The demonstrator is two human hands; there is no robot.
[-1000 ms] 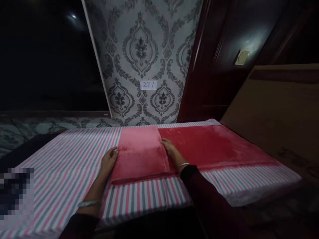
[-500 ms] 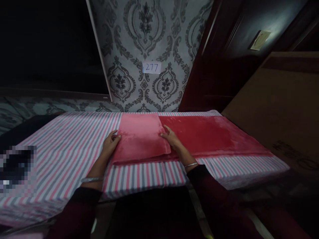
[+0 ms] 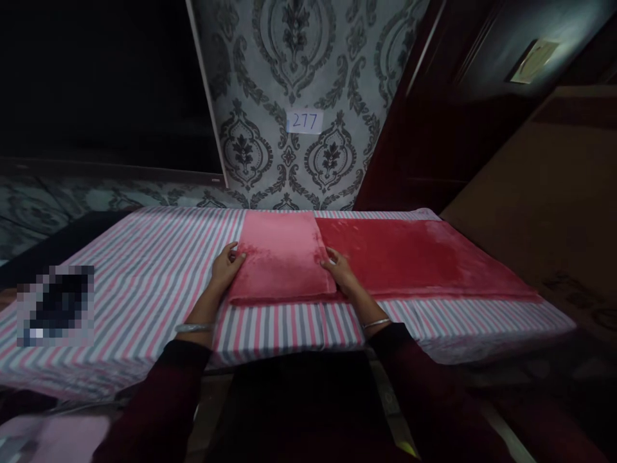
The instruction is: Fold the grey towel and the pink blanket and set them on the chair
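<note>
A red cloth (image 3: 385, 254) lies across the table, its left part folded over so that a paler pink panel (image 3: 284, 254) faces up. The panel has darker red blotches along its middle. My left hand (image 3: 225, 265) is at the panel's left edge, thumb on top and fingers curled round the side. At the panel's right edge my right hand (image 3: 340, 267) pinches the folded layer between thumb and fingers. The fingertips under the cloth are partly hidden. Each wrist wears a metal bangle.
A striped tablecloth (image 3: 159, 276) covers the table. A blurred-out dark object (image 3: 60, 302) sits at the left. Behind stands a patterned wall with a paper marked 277 (image 3: 304, 121) and a dark screen (image 3: 106, 83). A large cardboard box (image 3: 544, 186) borders the right end.
The view has shifted, so the scene appears slightly further right and higher. My right hand's fingers have closed in more on the panel's right edge. The folded cloth keeps nearly the same shape.
</note>
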